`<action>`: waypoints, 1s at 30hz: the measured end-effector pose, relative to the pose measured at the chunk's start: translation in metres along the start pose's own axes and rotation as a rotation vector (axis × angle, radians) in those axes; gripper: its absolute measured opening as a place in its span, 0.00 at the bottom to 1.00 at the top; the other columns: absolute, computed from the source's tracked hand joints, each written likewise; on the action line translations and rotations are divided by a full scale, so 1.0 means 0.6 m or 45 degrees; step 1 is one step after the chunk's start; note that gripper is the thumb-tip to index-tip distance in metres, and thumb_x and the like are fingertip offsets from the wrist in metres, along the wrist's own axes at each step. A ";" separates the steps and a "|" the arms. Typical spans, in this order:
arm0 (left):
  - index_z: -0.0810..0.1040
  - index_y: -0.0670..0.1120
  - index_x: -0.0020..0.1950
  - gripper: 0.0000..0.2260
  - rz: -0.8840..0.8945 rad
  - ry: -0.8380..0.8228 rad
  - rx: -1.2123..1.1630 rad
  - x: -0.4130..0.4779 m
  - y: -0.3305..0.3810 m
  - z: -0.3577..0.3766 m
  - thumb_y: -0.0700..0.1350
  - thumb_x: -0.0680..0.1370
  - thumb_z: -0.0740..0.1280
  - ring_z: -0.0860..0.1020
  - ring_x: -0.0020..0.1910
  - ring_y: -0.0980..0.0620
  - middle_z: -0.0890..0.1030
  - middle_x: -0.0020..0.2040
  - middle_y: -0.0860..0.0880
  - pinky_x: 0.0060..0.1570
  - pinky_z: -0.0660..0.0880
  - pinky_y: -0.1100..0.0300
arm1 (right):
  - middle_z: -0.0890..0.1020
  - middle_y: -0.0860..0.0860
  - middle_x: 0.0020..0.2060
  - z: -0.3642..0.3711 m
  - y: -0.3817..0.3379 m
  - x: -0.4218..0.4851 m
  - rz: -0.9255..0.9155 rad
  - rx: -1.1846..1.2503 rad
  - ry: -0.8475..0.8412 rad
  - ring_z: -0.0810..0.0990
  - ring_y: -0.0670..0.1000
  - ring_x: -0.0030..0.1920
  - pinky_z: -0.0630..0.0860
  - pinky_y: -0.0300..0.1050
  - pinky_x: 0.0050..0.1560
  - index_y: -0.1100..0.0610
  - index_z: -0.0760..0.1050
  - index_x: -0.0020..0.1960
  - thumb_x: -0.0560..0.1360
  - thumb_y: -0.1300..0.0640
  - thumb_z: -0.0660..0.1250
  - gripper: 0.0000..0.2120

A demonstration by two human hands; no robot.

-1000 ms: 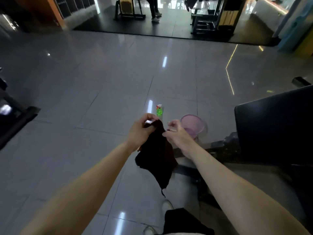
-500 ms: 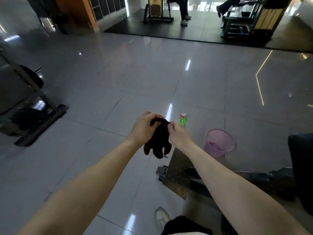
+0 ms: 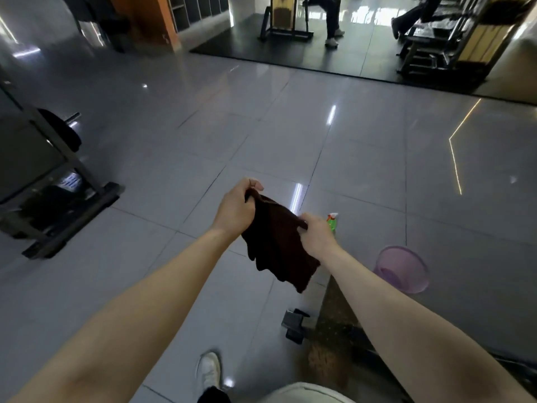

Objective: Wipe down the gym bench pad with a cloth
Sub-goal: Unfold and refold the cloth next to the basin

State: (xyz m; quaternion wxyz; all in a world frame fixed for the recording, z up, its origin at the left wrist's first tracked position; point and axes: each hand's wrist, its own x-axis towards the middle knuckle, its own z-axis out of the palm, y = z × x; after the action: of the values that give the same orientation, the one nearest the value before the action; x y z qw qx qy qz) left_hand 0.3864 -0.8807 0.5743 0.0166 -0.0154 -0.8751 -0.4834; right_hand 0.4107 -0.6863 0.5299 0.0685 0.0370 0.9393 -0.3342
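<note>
While both bare arms stretch forward above the floor, the left grip (image 3: 236,209) curls its fingers round one top corner of the dark brown cloth (image 3: 276,248). The right grip (image 3: 316,235) pinches the opposite corner, so the soft, limp fabric hangs between them as a ragged-edged sheet (the weave is too blurred to read). Just beyond the right grip stands a small green spray bottle (image 3: 332,221). A round, translucent purple bucket (image 3: 404,270) sits nearby on the glossy grey tiled floor (image 3: 174,158).

Dark cloth (image 3: 279,248) stretched between left hand (image 3: 236,209) and right hand (image 3: 318,237) above glossy tiled floor (image 3: 363,158), purple bucket (image 3: 402,270) nearby.
</note>
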 end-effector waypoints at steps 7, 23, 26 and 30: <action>0.75 0.52 0.42 0.12 -0.058 -0.086 0.128 0.110 -0.099 -0.099 0.35 0.77 0.60 0.76 0.43 0.54 0.78 0.41 0.56 0.41 0.70 0.61 | 0.77 0.61 0.58 0.052 -0.105 0.082 0.307 -0.099 0.159 0.75 0.64 0.58 0.74 0.53 0.57 0.59 0.76 0.58 0.81 0.51 0.57 0.15; 0.65 0.49 0.36 0.12 -0.219 -0.407 -0.037 0.364 -0.147 -0.038 0.41 0.74 0.66 0.67 0.34 0.49 0.70 0.34 0.49 0.35 0.63 0.55 | 0.80 0.58 0.42 0.040 -0.143 0.285 0.829 1.189 0.296 0.80 0.54 0.39 0.75 0.40 0.28 0.63 0.76 0.55 0.72 0.71 0.69 0.13; 0.67 0.50 0.36 0.09 -0.271 -0.513 -0.102 0.422 -0.133 0.010 0.44 0.71 0.67 0.72 0.37 0.47 0.73 0.36 0.46 0.38 0.71 0.51 | 0.78 0.57 0.39 0.011 -0.118 0.349 0.895 1.555 0.364 0.78 0.52 0.36 0.75 0.36 0.23 0.62 0.75 0.58 0.75 0.73 0.64 0.14; 0.69 0.49 0.34 0.08 -0.290 -0.620 -0.189 0.493 -0.096 0.071 0.47 0.66 0.68 0.77 0.40 0.45 0.75 0.37 0.44 0.49 0.80 0.36 | 0.79 0.57 0.39 -0.028 -0.085 0.429 0.932 1.743 0.378 0.78 0.50 0.35 0.79 0.39 0.29 0.59 0.75 0.54 0.76 0.71 0.65 0.10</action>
State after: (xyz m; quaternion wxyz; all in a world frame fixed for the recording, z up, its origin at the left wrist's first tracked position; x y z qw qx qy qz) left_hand 0.0876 -0.8720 0.5161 -0.2499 -0.0338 -0.8115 -0.5271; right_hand 0.1486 -0.7089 0.5348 0.0100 0.4218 0.4522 -0.7858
